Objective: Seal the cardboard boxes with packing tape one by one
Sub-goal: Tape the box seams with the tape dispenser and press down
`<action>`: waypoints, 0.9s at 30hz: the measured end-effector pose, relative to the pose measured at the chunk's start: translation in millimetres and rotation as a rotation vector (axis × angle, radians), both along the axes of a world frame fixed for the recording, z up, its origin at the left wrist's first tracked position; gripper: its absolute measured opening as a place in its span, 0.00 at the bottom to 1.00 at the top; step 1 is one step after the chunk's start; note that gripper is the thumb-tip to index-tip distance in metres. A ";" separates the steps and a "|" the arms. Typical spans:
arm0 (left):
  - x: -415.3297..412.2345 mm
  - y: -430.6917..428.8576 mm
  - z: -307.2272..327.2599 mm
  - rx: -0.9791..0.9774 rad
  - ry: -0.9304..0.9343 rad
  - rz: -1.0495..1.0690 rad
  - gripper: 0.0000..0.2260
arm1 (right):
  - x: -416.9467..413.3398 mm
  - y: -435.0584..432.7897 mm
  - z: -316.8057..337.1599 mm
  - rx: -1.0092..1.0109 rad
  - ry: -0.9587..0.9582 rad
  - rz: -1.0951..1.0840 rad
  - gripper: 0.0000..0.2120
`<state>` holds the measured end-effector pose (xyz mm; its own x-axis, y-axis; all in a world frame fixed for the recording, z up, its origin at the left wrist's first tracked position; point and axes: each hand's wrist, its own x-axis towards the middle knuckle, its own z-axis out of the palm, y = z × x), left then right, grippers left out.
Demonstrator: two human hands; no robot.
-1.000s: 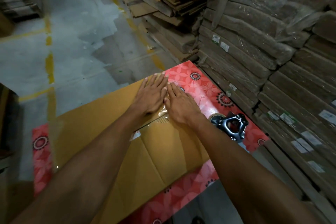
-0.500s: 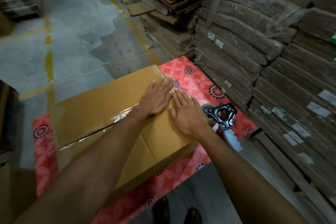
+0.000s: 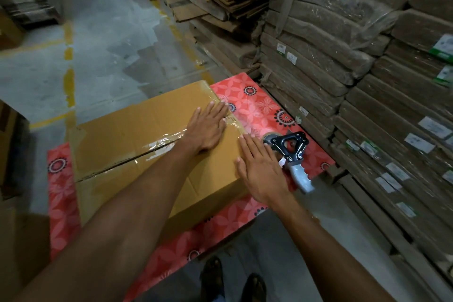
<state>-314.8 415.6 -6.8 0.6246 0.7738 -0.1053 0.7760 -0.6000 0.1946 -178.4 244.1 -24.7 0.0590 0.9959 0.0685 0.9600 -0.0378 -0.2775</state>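
Left hand (image 3: 208, 127) pressing flat on box (image 3: 132, 130) top; right hand (image 3: 262, 169) flat on its right edge.

Stacked cardboard bundles (image 3: 343, 95) wall in the right; the tape dispenser (image 3: 291, 154) crowds the box (image 3: 137, 135).

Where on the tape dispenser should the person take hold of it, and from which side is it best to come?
Probably by the grey ribbed handle of the tape dispenser, coming from the near side with the right hand. The dispenser lies on the red tablecloth with its handle pointing toward the person; the roll sits at the far end.
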 end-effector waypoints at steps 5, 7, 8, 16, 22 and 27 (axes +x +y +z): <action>8.2 -46.7 -8.9 0.078 -0.017 -0.134 0.24 | 7.6 9.1 -12.0 0.059 0.058 0.050 0.30; 6.9 -47.5 -8.1 0.065 -0.023 -0.116 0.24 | 9.1 10.5 -18.5 0.099 0.111 0.050 0.29; 7.1 -47.5 -7.0 0.055 -0.020 -0.101 0.24 | 7.3 9.1 -21.7 0.128 0.158 0.018 0.29; 11.5 -54.2 -4.0 0.049 0.019 0.019 0.24 | -49.6 -29.9 -35.1 0.286 0.729 -0.389 0.32; 11.3 -64.6 -1.6 0.011 0.024 0.197 0.30 | -86.5 -39.0 -22.2 0.157 0.904 -0.541 0.39; 0.9 -56.1 3.3 -0.085 0.047 0.116 0.30 | -93.2 -29.9 -13.4 0.078 0.904 -0.594 0.42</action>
